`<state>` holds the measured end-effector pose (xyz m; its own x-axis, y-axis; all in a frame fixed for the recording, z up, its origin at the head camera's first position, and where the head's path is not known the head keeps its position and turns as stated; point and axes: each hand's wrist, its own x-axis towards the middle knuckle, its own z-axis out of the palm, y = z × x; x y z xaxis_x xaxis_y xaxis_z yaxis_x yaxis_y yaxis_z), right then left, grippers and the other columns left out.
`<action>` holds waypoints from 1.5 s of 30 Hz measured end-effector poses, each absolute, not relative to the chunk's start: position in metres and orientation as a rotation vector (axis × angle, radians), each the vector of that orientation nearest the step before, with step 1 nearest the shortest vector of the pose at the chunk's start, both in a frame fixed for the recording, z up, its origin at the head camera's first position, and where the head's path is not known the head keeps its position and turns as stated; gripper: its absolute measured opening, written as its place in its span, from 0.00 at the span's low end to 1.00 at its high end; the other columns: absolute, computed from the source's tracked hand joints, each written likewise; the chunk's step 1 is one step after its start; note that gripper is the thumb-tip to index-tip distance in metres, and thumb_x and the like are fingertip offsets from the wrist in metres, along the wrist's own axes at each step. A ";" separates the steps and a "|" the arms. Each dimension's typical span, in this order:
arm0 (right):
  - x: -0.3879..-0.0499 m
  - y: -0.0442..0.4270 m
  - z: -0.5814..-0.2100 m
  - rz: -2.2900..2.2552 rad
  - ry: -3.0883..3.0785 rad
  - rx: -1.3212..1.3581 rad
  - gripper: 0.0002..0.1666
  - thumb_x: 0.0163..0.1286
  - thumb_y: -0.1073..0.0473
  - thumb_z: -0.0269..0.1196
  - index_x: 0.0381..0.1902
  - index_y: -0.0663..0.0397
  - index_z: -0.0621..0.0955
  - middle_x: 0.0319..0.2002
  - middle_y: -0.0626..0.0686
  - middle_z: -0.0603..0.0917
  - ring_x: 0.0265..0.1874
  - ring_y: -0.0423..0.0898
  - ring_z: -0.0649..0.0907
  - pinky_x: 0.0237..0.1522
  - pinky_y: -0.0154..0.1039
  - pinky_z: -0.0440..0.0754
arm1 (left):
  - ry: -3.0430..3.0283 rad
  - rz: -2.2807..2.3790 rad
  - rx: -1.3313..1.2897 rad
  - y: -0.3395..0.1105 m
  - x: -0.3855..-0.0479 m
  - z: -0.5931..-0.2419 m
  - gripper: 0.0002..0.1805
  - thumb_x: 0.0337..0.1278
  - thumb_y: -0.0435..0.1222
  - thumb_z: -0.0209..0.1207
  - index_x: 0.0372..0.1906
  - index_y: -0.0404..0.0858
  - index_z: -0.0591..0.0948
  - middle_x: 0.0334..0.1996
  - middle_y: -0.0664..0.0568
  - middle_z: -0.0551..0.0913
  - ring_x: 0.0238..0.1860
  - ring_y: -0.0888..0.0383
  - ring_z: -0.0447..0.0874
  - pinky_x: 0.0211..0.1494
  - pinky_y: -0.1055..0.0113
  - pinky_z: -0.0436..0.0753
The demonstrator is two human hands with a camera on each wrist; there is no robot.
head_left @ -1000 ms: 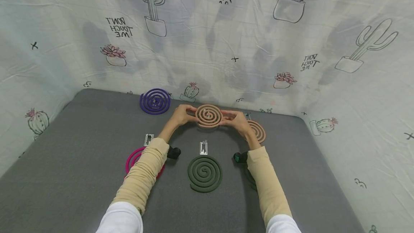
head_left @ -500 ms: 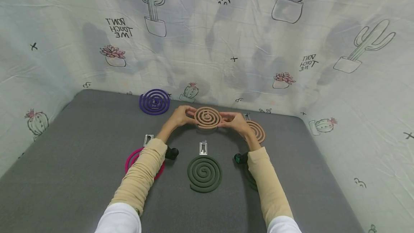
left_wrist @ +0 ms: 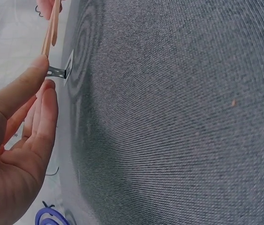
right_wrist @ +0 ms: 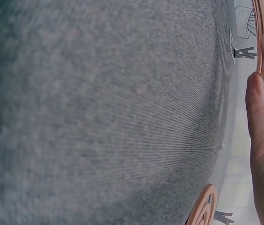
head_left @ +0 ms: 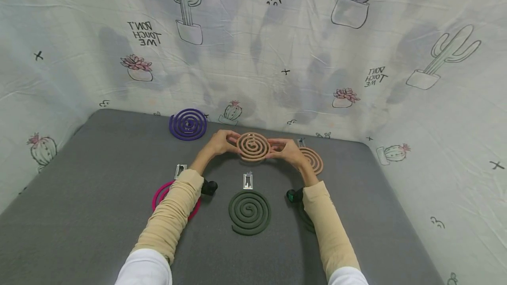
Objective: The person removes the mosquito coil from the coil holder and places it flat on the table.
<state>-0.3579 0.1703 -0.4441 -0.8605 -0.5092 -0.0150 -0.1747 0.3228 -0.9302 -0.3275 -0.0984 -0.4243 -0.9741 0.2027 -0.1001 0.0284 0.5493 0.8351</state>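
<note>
My left hand (head_left: 222, 142) and right hand (head_left: 288, 151) hold a light-brown mosquito coil (head_left: 253, 147) between them by opposite edges. The left wrist view shows the coil (left_wrist: 52, 29) edge-on, pinched between thumb and fingers. On the other side, the right thumb and fingers grip the coil (right_wrist: 260, 28) too. Beneath it a small metal coil stand (left_wrist: 57, 71) rises from the grey surface, and part of that stand shows through the coil's gaps in the head view. I cannot tell whether coil and stand touch.
A purple coil (head_left: 188, 137) sits back left, another light-brown coil (head_left: 315, 160) by my right wrist. A dark green coil (head_left: 249, 213) lies in front, with a metal stand (head_left: 247, 181) behind it. My forearms partly cover a pink coil (head_left: 160, 192) and a second green coil (head_left: 306, 220).
Both hands have brought the coil slightly lower in the head view, and its tilt has changed a little. More of the metal stand shows through it now. The other coils stay put.
</note>
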 end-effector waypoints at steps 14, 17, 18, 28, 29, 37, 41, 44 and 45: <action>-0.358 0.167 -0.444 -1.482 2.252 -0.584 0.39 0.53 0.74 0.70 0.63 0.70 0.71 0.57 0.68 0.76 0.46 0.59 0.82 0.41 0.33 0.82 | 2.617 1.315 0.238 -0.099 -0.331 -0.427 0.31 0.45 0.31 0.72 0.58 0.31 0.77 0.50 0.38 0.82 0.58 0.41 0.74 0.65 0.49 0.70; -0.358 0.167 -0.442 -1.431 2.269 -0.581 0.38 0.54 0.73 0.70 0.64 0.69 0.70 0.58 0.67 0.76 0.46 0.55 0.82 0.42 0.35 0.82 | 2.613 1.319 0.247 -0.098 -0.330 -0.427 0.30 0.44 0.31 0.73 0.57 0.30 0.77 0.50 0.37 0.82 0.58 0.41 0.74 0.64 0.50 0.71; -0.358 0.167 -0.441 -1.413 2.276 -0.576 0.38 0.54 0.73 0.70 0.64 0.69 0.71 0.57 0.67 0.77 0.45 0.54 0.82 0.43 0.36 0.82 | 2.611 1.319 0.248 -0.098 -0.330 -0.427 0.30 0.44 0.31 0.73 0.56 0.30 0.77 0.50 0.37 0.82 0.58 0.41 0.74 0.63 0.50 0.72; -0.361 0.169 -0.435 -1.353 2.305 -0.537 0.39 0.54 0.69 0.72 0.64 0.65 0.72 0.52 0.64 0.80 0.47 0.53 0.81 0.48 0.41 0.81 | 2.600 1.305 0.257 -0.096 -0.329 -0.428 0.27 0.45 0.32 0.73 0.52 0.29 0.75 0.48 0.37 0.82 0.54 0.42 0.77 0.63 0.51 0.71; -0.361 0.170 -0.435 -1.350 2.305 -0.538 0.39 0.54 0.69 0.73 0.64 0.65 0.72 0.52 0.65 0.80 0.48 0.54 0.81 0.48 0.42 0.81 | 2.595 1.305 0.256 -0.095 -0.329 -0.429 0.27 0.45 0.32 0.73 0.51 0.29 0.75 0.48 0.37 0.82 0.53 0.42 0.77 0.63 0.51 0.72; -0.359 0.169 -0.437 -1.334 2.336 -0.552 0.40 0.52 0.70 0.73 0.64 0.65 0.71 0.52 0.65 0.80 0.47 0.56 0.81 0.46 0.41 0.81 | 2.627 1.273 0.284 -0.093 -0.329 -0.429 0.26 0.46 0.31 0.72 0.52 0.29 0.76 0.48 0.38 0.81 0.52 0.43 0.77 0.60 0.53 0.74; -0.358 0.168 -0.436 -1.308 2.355 -0.573 0.41 0.52 0.70 0.73 0.64 0.65 0.71 0.55 0.64 0.78 0.47 0.55 0.81 0.46 0.40 0.81 | 2.615 1.270 0.272 -0.092 -0.329 -0.428 0.30 0.46 0.31 0.72 0.58 0.30 0.75 0.48 0.38 0.82 0.52 0.44 0.78 0.58 0.54 0.76; -0.358 0.168 -0.437 -1.289 2.362 -0.590 0.40 0.51 0.71 0.73 0.64 0.66 0.72 0.58 0.64 0.76 0.47 0.56 0.81 0.47 0.41 0.81 | 2.631 1.218 0.295 -0.093 -0.328 -0.428 0.33 0.46 0.31 0.72 0.60 0.30 0.74 0.50 0.37 0.82 0.54 0.43 0.78 0.60 0.53 0.75; -0.358 0.167 -0.437 -1.278 2.368 -0.591 0.40 0.51 0.71 0.73 0.63 0.66 0.72 0.59 0.64 0.76 0.48 0.55 0.81 0.47 0.41 0.82 | 2.644 1.187 0.307 -0.093 -0.328 -0.428 0.33 0.46 0.32 0.72 0.60 0.30 0.74 0.51 0.38 0.81 0.55 0.43 0.77 0.62 0.53 0.74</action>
<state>-0.3580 0.1670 -0.4372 -0.8376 -0.5300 -0.1325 -0.1801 0.4968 -0.8489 -0.3276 -0.0931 -0.4282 -0.9525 0.2801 -0.1193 0.0970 0.6506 0.7532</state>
